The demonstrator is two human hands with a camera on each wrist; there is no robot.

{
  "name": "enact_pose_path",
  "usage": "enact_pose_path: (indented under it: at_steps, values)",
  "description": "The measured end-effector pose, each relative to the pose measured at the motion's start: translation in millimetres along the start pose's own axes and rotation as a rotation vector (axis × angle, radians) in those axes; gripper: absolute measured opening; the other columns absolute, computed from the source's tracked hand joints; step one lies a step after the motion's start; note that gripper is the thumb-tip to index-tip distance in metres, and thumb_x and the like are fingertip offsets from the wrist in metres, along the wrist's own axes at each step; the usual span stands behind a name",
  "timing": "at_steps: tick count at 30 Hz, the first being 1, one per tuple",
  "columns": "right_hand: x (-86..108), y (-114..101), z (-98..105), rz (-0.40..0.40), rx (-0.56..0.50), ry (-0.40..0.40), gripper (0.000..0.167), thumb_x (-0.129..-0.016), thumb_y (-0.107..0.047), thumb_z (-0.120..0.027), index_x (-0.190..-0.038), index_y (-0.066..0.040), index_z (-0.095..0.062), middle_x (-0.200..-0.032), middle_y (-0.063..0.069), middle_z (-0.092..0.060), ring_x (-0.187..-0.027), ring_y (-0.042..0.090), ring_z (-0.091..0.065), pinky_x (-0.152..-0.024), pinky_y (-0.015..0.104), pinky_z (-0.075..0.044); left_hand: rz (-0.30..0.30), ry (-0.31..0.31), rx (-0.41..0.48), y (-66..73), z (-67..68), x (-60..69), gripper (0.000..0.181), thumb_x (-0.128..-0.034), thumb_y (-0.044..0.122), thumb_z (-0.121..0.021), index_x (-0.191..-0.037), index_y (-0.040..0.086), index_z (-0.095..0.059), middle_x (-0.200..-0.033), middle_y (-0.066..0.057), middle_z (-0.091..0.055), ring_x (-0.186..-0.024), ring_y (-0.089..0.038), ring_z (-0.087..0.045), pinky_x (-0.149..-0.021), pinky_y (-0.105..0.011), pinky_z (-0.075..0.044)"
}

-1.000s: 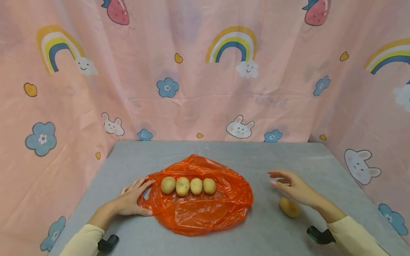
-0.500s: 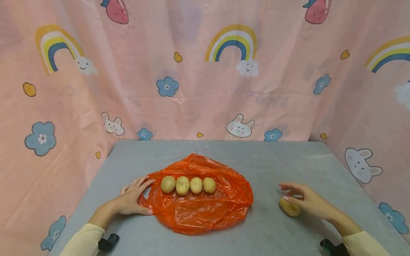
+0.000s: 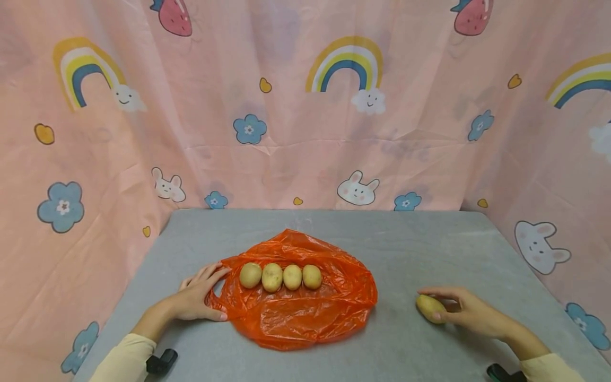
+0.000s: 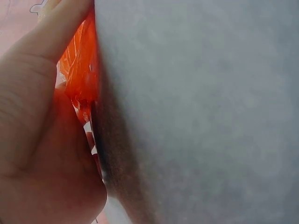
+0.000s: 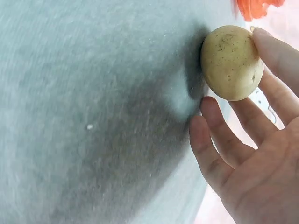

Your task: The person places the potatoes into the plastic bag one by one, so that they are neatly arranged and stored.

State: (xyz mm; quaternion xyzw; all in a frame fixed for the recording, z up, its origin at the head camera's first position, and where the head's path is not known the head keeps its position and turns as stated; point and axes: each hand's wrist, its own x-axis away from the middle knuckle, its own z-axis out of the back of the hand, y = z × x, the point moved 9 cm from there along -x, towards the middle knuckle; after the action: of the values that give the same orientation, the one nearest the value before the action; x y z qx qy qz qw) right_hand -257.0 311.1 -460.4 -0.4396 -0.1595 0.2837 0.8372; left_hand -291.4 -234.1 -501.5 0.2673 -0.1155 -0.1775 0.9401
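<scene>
An orange-red plastic bag [image 3: 305, 323] lies flat on the grey table. Four is avoided here: several potatoes [image 3: 272, 278] sit in a row on top of it. My left hand [image 3: 197, 298] rests at the bag's left end, fingers spread over its handle edge; the left wrist view shows my thumb beside the crumpled plastic [image 4: 84, 60]. Off to the right, my right hand [image 3: 470, 313] holds a single potato [image 3: 429, 309] at the table surface. In the right wrist view my thumb touches that potato [image 5: 231, 63], with fingers around its far side and two lower fingers apart from it.
The grey table [image 3: 401, 345] reaches back to a pink patterned curtain [image 3: 296, 116], which also hangs at both sides. Dark wrist-worn devices show under the left forearm [image 3: 161, 363] and the right one.
My right hand has moved right and toward me, down onto the lone potato, and now grips it. The left hand, the bag and the row of potatoes have stayed put.
</scene>
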Motion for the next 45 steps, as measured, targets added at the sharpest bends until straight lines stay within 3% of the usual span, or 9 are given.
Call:
enact_pose_path:
  at_steps: [10, 17, 21, 27, 29, 37, 45]
  values:
    - [0.6, 1.1, -4.6, 0.053, -0.036, -0.089, 0.059, -0.093, -0.006, -0.069, -0.143, 0.015, -0.045, -0.141, -0.027, -0.052, -0.122, -0.016, -0.047, -0.088, 0.015, -0.048, 0.008, -0.014, 0.000, -1.6, -1.4, -0.9, 0.112, -0.0687, 0.067, -0.082, -0.157, 0.020, -0.033, -0.168, -0.016, -0.018, -0.153, -0.049, -0.013, -0.108, -0.074, -0.013]
    - [2.0, 0.9, -3.1, 0.053, -0.037, -0.097, 0.060, -0.093, -0.006, -0.069, -0.143, 0.015, -0.044, -0.141, -0.029, -0.051, -0.121, -0.016, -0.047, -0.088, 0.015, -0.048, -0.003, -0.002, -0.003, -0.7, -1.0, -1.1, 0.110, -0.0691, 0.067, -0.082, -0.157, 0.021, -0.034, -0.168, -0.016, -0.019, -0.153, -0.049, -0.014, -0.108, -0.075, -0.014]
    - [1.6, 1.4, -1.1, 0.010, -0.005, -0.059, 0.060, -0.092, -0.008, -0.071, -0.141, 0.015, -0.046, -0.138, -0.021, -0.056, -0.119, -0.016, -0.049, -0.087, 0.015, -0.048, -0.021, 0.000, 0.004, 3.6, 0.2, 1.4, 0.110, -0.0697, 0.068, -0.081, -0.158, 0.023, -0.033, -0.167, -0.018, -0.019, -0.151, -0.052, -0.014, -0.106, -0.075, -0.014]
    - [-1.9, 3.0, 1.0, -0.078, 0.092, 0.009, 0.061, -0.089, -0.014, -0.076, -0.139, 0.011, -0.050, -0.133, 0.027, -0.060, -0.111, -0.015, -0.052, -0.083, 0.018, -0.051, -0.033, 0.005, 0.000, 9.6, 4.7, 4.0, 0.110, -0.0713, 0.066, -0.081, -0.158, 0.018, -0.032, -0.166, -0.022, -0.019, -0.150, -0.054, -0.014, -0.105, -0.074, -0.014]
    - [-2.9, 1.7, 1.7, -0.078, 0.115, 0.026, 0.062, -0.088, -0.014, -0.077, -0.137, 0.012, -0.050, -0.131, 0.034, -0.059, -0.109, -0.014, -0.054, -0.081, 0.021, -0.052, -0.035, 0.005, -0.008, 12.1, 5.9, 4.8, 0.110, -0.0713, 0.064, -0.082, -0.158, 0.016, -0.033, -0.165, -0.023, -0.020, -0.150, -0.054, -0.015, -0.105, -0.076, -0.015]
    - [-11.9, -8.5, 7.5, -0.124, 0.140, 0.118, 0.062, -0.087, -0.016, -0.080, -0.136, 0.010, -0.052, -0.124, 0.027, -0.065, -0.101, -0.012, -0.057, -0.076, 0.023, -0.054, -0.065, 0.004, -0.030, 19.1, 9.8, 5.2, 0.107, -0.0730, 0.057, -0.084, -0.157, 0.015, -0.033, -0.163, -0.025, -0.022, -0.145, -0.058, -0.020, -0.100, -0.078, -0.019]
    - [-23.2, -20.9, 12.4, -0.223, 0.131, 0.241, 0.061, -0.087, -0.023, -0.080, -0.136, 0.001, -0.053, -0.118, 0.016, -0.067, -0.096, 0.005, -0.063, -0.078, 0.025, -0.054, -0.097, 0.019, -0.040, 13.8, 7.1, 4.0, 0.105, -0.0744, 0.063, -0.080, -0.158, 0.020, -0.033, -0.162, -0.023, -0.024, -0.142, -0.060, -0.022, -0.098, -0.074, -0.020]
